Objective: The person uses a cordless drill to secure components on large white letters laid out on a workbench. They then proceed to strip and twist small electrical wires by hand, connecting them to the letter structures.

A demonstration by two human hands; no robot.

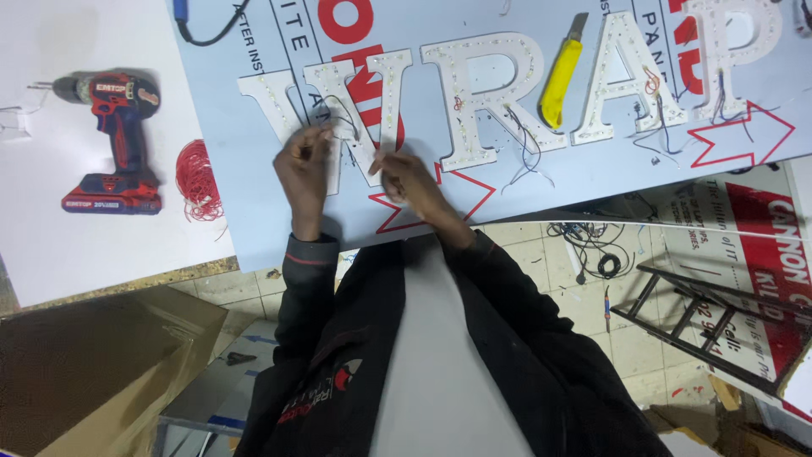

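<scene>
Head view, looking down on my bench: my left hand (303, 161) and my right hand (404, 176) meet over the white channel letter with rows of small light dots, first in the row (338, 101), which lies flat on the pale blue printed sign panel (254, 203) at about 12 o'clock from my chest. Both hands are pinched narrow on the thin dark wire (342, 114) that loops off this letter; left fingertips hold it near the letter's middle stroke, right fingertips just beside, toward 1 o'clock. I judge the wire light, limp and easily kinked or pulled off its joint, so it is best taken close to the fixing point between fingertip pads, while the letter itself looks stiff, light and brittle at the edges and is better pressed flat than lifted by a stroke. Further white letters (491, 93) lie at 1 to 2 o'clock, trailing loose dark and red wires. A yellow-handled utility knife (560, 76) rests across them at 1 o'clock. A red and dark blue cordless drill (114, 140) lies on its side at 10 o'clock on the white sheet (51, 245), with a coil of red wire (196, 179) just beside it. No container shows on the bench; a brown cardboard box (93, 372) stands at 8 o'clock on the floor, contents not visible.
</scene>
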